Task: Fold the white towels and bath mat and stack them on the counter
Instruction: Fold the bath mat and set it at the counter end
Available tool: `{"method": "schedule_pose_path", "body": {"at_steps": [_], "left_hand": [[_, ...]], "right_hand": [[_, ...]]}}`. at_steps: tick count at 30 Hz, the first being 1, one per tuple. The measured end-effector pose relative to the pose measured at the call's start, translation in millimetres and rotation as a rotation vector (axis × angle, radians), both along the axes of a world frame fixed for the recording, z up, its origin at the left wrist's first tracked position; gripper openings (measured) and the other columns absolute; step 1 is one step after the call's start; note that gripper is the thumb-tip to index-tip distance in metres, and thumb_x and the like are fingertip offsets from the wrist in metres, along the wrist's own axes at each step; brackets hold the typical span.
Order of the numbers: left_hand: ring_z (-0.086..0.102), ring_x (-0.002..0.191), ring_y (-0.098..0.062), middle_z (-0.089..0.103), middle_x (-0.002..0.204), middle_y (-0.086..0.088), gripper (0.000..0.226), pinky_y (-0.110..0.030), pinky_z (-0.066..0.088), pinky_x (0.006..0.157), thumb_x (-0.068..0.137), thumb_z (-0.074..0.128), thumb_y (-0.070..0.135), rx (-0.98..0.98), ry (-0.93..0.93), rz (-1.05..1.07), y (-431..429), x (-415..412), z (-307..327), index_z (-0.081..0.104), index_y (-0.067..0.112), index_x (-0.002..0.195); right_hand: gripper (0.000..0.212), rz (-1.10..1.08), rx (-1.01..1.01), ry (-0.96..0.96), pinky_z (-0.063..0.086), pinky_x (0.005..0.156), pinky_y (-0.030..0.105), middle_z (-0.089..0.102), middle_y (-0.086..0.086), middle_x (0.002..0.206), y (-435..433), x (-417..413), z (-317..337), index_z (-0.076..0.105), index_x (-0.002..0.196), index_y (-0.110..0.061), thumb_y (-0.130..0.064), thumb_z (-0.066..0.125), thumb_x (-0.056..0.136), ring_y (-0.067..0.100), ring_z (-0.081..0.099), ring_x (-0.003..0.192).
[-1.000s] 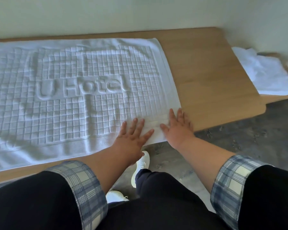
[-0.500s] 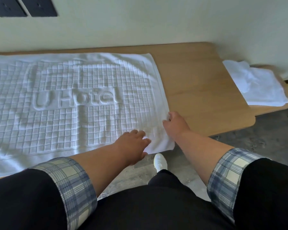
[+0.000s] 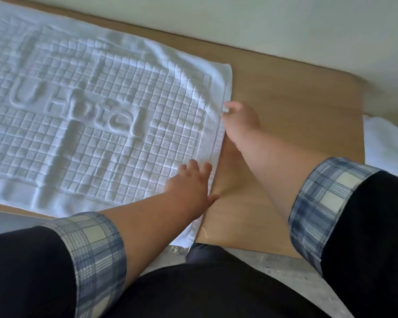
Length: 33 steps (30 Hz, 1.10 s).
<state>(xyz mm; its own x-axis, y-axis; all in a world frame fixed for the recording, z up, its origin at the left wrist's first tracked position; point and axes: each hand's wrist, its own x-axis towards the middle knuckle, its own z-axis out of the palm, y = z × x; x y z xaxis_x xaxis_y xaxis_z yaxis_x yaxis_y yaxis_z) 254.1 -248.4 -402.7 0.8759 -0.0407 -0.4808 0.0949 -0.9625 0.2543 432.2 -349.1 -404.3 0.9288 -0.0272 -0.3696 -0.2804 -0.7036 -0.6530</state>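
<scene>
A single head-worn view looks steeply down, close over the wooden surface (image 3: 285, 92), tilted, forearms entering from the frame's bottom.

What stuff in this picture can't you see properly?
All in the head view:
- Bath mat: its left end is cut off by the picture's edge.
- The mat's near corner: partly hidden behind the left forearm.
- White towel: mostly cut off by the right edge, and blurry.
- Right hand: its fingertips are tucked out of sight at the mat edge it pinches.
</scene>
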Motion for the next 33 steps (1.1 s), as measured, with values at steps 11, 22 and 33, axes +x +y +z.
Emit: {"method": "schedule_pose_path", "body": {"at_steps": [11, 22, 33], "left_hand": [[0.035, 0.085, -0.022, 0.031, 0.114, -0.007, 0.062, -0.039, 0.042, 0.067, 0.089, 0.052, 0.003, 0.012, 0.131, 0.018, -3.1, 10.0, 9.0, 0.020, 0.034, 0.132], [0.045, 0.071, -0.021, 0.034, 0.103, 0.000, 0.054, -0.037, 0.041, 0.057, 0.084, 0.060, 0.005, 0.040, 0.232, 0.277, 18.1, -9.7, 36.8, 0.040, 0.030, 0.127], [0.055, 0.083, -0.018, 0.041, 0.129, 0.009, 0.071, -0.033, 0.049, 0.062, 0.083, 0.043, -0.006, 0.011, 0.043, 0.576, 93.5, -44.1, 81.8, 0.039, 0.036, 0.140]], "right_hand": [[0.024, 0.051, 0.114, 0.050, 0.034, 0.050, 0.022, 0.045, -0.020, 0.085, 34.8, 26.8, -8.7, 0.047, 0.102, -0.034, -0.016, 0.055, 0.087, 0.004, 0.052, 0.067], [0.055, 0.049, 0.213, 0.129, 0.046, 0.061, 0.022, 0.059, -0.009, 0.117, 30.7, 37.2, 15.8, 0.060, 0.124, -0.047, -0.013, 0.040, 0.085, 0.011, 0.058, 0.080], [0.080, 0.431, 0.063, -0.158, 0.040, 0.100, 0.031, 0.016, -0.002, 0.164, 123.1, 10.1, 70.8, 0.005, 0.159, -0.023, -0.012, 0.044, 0.090, 0.027, 0.040, 0.139]]}}
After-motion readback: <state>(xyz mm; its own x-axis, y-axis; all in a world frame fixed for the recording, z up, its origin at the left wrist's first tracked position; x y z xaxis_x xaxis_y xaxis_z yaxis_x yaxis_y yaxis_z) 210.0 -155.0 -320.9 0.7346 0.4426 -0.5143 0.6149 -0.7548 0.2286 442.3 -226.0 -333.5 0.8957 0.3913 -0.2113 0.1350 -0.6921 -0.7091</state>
